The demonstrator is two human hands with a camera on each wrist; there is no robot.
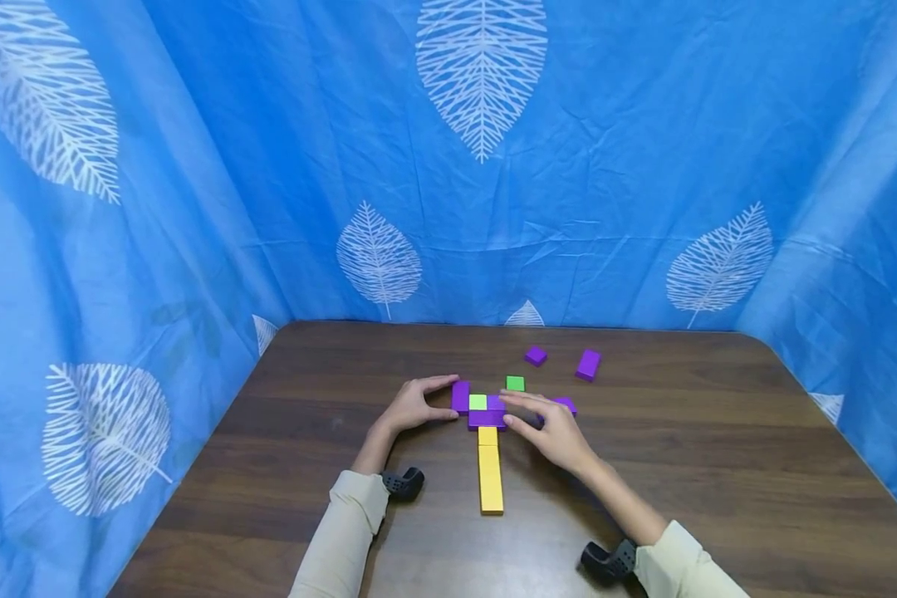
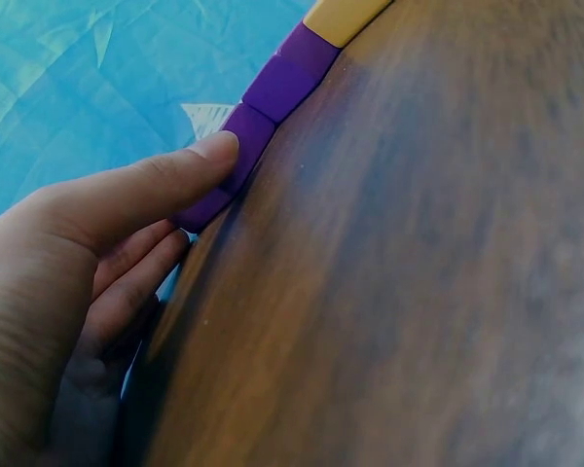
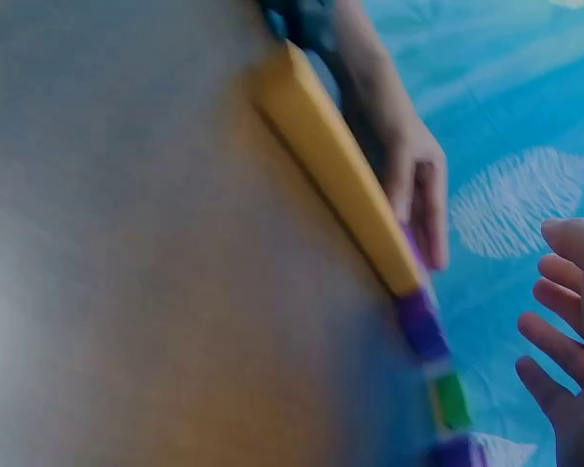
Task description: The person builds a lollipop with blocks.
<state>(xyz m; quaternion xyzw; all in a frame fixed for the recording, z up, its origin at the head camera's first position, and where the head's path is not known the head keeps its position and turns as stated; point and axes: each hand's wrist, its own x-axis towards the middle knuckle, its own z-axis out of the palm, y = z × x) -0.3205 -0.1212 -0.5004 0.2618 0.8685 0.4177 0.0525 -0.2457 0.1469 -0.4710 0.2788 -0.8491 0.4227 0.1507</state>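
My left hand (image 1: 409,405) pinches an upright-lying purple block (image 1: 460,397) between thumb and fingers, as the left wrist view also shows with the thumb on the purple block (image 2: 248,136). This block borders a cluster of a light green square (image 1: 477,402) and purple blocks (image 1: 486,419). Below them runs a yellow strip (image 1: 490,482). On the cluster's right side, my right hand (image 1: 556,432) hovers with spread fingers, fingertips right at the purple edge. In the right wrist view the right hand (image 3: 569,311) holds nothing. Another purple block (image 1: 566,404) is partly hidden behind it.
A green square (image 1: 515,383) lies just behind the cluster. Farther back on the brown wooden table (image 1: 680,432) are a small purple block (image 1: 536,355) and a longer purple block (image 1: 588,365). A blue curtain (image 1: 568,208) with white leaves encloses the table's back and sides.
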